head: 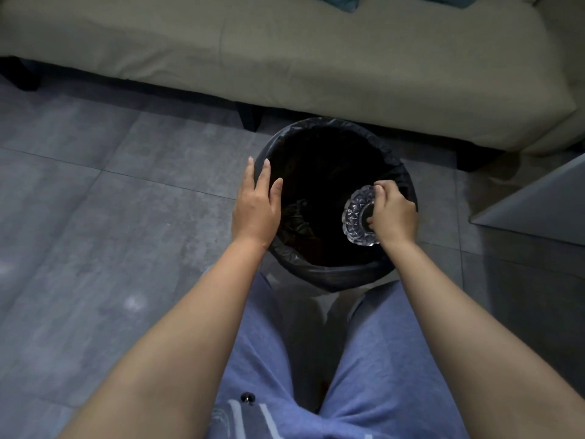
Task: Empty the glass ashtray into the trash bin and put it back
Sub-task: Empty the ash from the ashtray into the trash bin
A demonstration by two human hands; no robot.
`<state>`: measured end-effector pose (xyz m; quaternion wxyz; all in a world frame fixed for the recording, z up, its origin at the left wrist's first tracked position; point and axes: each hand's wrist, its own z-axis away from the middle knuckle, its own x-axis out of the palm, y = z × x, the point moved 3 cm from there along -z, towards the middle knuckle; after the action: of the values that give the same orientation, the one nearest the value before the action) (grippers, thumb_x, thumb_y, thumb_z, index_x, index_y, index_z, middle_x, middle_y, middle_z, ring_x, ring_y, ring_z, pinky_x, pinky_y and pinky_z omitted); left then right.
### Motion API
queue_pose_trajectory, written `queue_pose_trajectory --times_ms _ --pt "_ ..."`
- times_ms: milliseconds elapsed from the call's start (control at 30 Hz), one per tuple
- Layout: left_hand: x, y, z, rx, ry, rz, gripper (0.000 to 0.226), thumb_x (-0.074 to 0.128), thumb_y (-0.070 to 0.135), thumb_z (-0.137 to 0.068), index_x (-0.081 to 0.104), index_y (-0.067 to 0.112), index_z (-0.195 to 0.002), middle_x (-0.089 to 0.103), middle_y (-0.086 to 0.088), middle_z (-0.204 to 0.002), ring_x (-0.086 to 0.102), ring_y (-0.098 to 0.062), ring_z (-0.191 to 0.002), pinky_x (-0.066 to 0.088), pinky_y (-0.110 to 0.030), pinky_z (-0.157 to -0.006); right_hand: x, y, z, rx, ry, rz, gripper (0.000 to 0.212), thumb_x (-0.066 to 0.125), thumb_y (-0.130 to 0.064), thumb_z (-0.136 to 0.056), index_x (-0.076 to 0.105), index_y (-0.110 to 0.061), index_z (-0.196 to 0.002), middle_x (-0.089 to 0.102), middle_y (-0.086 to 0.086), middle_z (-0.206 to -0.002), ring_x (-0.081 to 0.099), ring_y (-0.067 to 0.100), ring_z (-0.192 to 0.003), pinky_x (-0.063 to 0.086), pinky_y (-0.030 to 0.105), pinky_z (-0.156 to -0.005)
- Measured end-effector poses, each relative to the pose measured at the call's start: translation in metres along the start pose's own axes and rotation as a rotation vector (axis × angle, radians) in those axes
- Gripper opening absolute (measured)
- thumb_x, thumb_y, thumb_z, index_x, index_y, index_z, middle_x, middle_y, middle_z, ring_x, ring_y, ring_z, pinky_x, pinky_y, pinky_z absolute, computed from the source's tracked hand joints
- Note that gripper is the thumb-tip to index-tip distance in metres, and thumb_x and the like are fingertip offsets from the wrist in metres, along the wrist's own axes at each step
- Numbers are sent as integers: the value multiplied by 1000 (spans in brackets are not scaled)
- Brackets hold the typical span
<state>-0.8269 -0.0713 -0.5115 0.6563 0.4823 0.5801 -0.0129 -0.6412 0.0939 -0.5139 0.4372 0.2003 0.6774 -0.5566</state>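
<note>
The glass ashtray (359, 217) hangs tipped on its side over the open mouth of the trash bin (332, 270), my right hand (392, 213) pinching its rim in a tight grip. My left hand (256, 204) lies flat with fingers spread against the bin's left rim, on the black liner (304, 267). Beyond the bin, on the grey tiled floor (110, 201), stands a beige sofa (285, 58).

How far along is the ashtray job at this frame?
Done: the glass ashtray has been brought to the trash bin. In hand: the right hand holds it tipped on edge over the opening; the left hand rests at the rim. Left: putting it back.
</note>
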Motion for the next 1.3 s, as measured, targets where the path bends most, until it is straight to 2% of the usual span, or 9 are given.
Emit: queue_pose_trajectory --times_ms 167,300,400,633,800,933,1100,1200,1300 --pt "1 -10 5 -58 -20 21 54 38 38 -105 33 16 -154 18 -10 -166 26 -27 -150 36 -35 -112 3 4 3 164 -2 -413 28 42 -32 -106 66 -24 -117 71 -7 -82 76 29 -60 64 49 -70" --pt "5 -14 8 -99 -29 35 56 40 38 -104 32 16 -155 17 -12 -166 25 -28 -150 34 -36 -113 4 9 7 331 -13 -735 25 43 -30 -107 65 -22 -113 75 13 -108 76 31 -60 63 38 -55" --pt "10 -15 7 -148 -61 45 58 38 40 -104 29 16 -156 14 -12 -166 23 -28 -151 32 -37 -115 2 7 10 374 13 -818 28 41 -29 -108 63 -17 -119 72 15 -112 75 30 -60 60 29 -47" --pt "15 -20 10 -208 -126 56 61 33 44 -104 21 17 -158 5 -10 -168 13 -27 -154 26 -38 -119 1 5 12 409 19 -952 34 38 -29 -109 61 -10 -127 70 20 -120 75 29 -59 64 36 -52" --pt "19 -22 7 -115 -138 -112 64 30 44 -105 17 11 -158 0 -12 -168 -3 -24 -155 5 -41 -126 2 -1 14 420 16 -977 32 38 -31 -109 61 -13 -124 69 20 -123 76 28 -58 64 35 -52" --pt "17 -13 1 -26 -115 -203 60 29 39 -106 25 6 -155 10 -12 -167 -1 -24 -155 -2 -40 -126 5 -10 17 431 14 -1010 32 39 -30 -109 62 -12 -124 69 21 -121 75 28 -56 63 35 -51" --pt "22 26 -4 -10 -174 258 52 36 33 -106 38 8 -151 24 -10 -164 13 -19 -154 8 -32 -125 8 -29 24 444 -35 -1061 32 39 -28 -110 62 -10 -124 70 20 -116 74 26 -54 60 30 -45" --pt "26 45 0 -261 -314 726 52 34 41 -105 47 13 -148 42 -5 -156 32 -17 -148 23 -31 -122 10 -42 29 442 -63 -1078 33 40 -28 -109 62 -9 -125 72 15 -109 75 27 -56 61 31 -47" --pt "35 52 2 -477 -355 1063 55 31 51 -103 55 17 -140 62 -6 -138 58 -21 -128 41 -38 -113 13 -51 32 428 -80 -1087 34 40 -27 -109 63 -8 -125 72 11 -107 76 23 -57 63 33 -50"
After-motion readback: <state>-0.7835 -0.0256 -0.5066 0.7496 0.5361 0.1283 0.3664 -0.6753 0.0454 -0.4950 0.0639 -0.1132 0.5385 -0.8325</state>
